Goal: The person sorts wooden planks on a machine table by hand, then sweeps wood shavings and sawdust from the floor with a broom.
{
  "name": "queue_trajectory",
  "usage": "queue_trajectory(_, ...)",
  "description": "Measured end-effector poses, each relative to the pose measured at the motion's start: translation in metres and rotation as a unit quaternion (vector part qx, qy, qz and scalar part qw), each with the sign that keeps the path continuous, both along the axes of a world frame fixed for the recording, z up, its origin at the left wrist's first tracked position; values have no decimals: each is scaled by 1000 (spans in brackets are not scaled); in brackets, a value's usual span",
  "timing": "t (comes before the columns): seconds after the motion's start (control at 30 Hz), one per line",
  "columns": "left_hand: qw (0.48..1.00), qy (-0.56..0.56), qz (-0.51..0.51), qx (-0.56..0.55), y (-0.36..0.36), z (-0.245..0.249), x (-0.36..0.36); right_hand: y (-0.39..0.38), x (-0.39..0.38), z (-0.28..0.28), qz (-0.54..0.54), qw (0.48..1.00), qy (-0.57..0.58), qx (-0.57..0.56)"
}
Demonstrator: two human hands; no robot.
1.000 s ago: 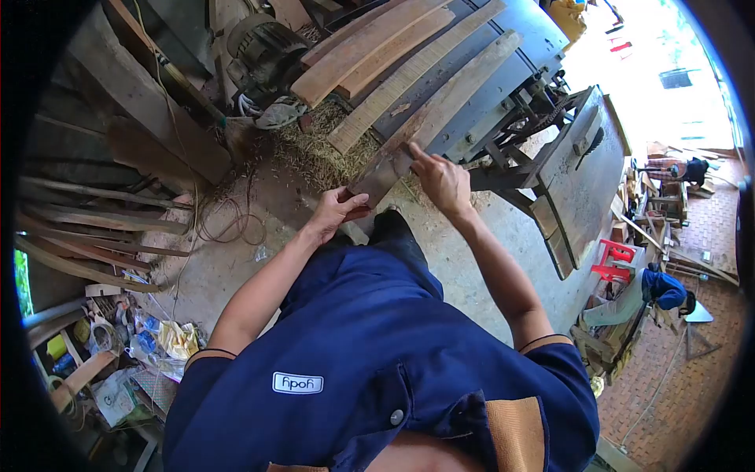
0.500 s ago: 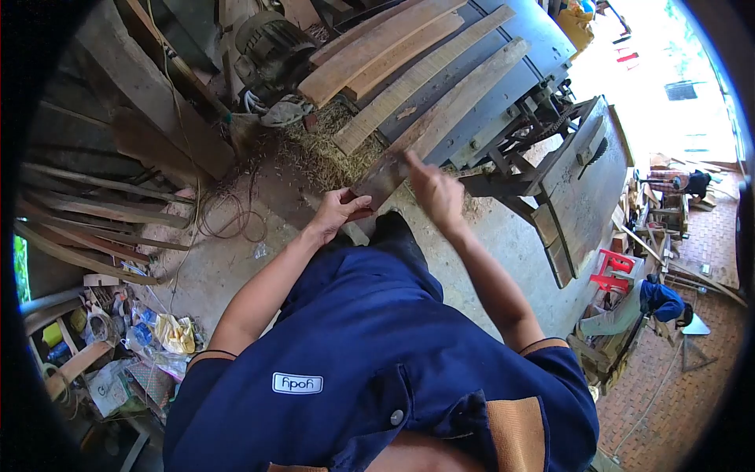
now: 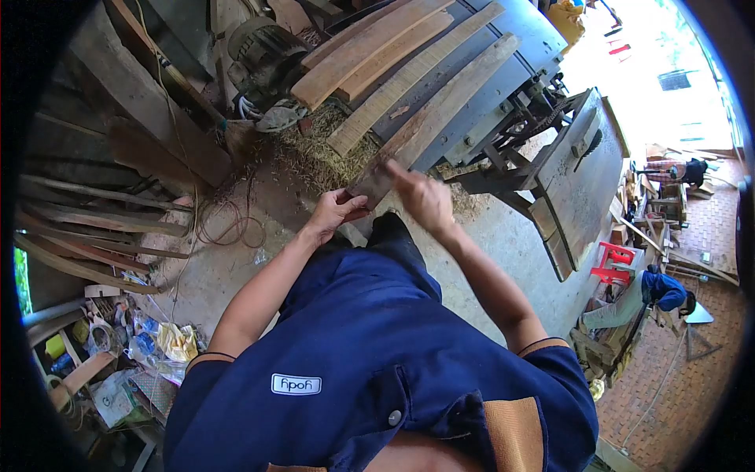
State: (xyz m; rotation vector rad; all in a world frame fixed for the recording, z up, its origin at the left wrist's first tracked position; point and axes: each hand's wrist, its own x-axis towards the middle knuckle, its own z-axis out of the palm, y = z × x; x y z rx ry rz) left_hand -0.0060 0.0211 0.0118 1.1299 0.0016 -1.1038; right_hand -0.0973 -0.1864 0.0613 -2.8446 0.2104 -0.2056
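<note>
My left hand [image 3: 332,216] is closed around the near end of a long wooden board [image 3: 440,112], thumb on top. The board's far part rests on a grey metal machine table [image 3: 531,35], and its darker near end juts out toward my body. Over that near end is my right hand [image 3: 425,200], its fingers curled and the fingertips blurred by motion. The fingertips appear to be at the board's right edge or face; whether they touch it, or hold anything small, cannot be made out.
Several curved boards [image 3: 417,79] lie alongside on the machine. Wood shavings [image 3: 322,149] are heaped below, near a motor [image 3: 263,47]. A saw table [image 3: 582,173] stands to the right. Curved planks [image 3: 102,216] lean at left. A person [image 3: 664,291] bends over at far right.
My right hand has moved left and slightly down along the board, toward my left hand. My left hand keeps its hold on the board's end. The view has shifted slightly.
</note>
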Motion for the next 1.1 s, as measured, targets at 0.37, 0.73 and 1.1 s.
queue_trajectory(0.37,997,-54,-47,4,8,-10,0,-9,3,10,-3,1000,5,-1)
queue_trajectory(0.73,999,-30,-39,5,8,-6,-3,-6,13,6,-46,998,-35,-34)
queue_trajectory(1.1,997,-38,-49,-35,12,0,1,15,8,13,-7,990,37,139)
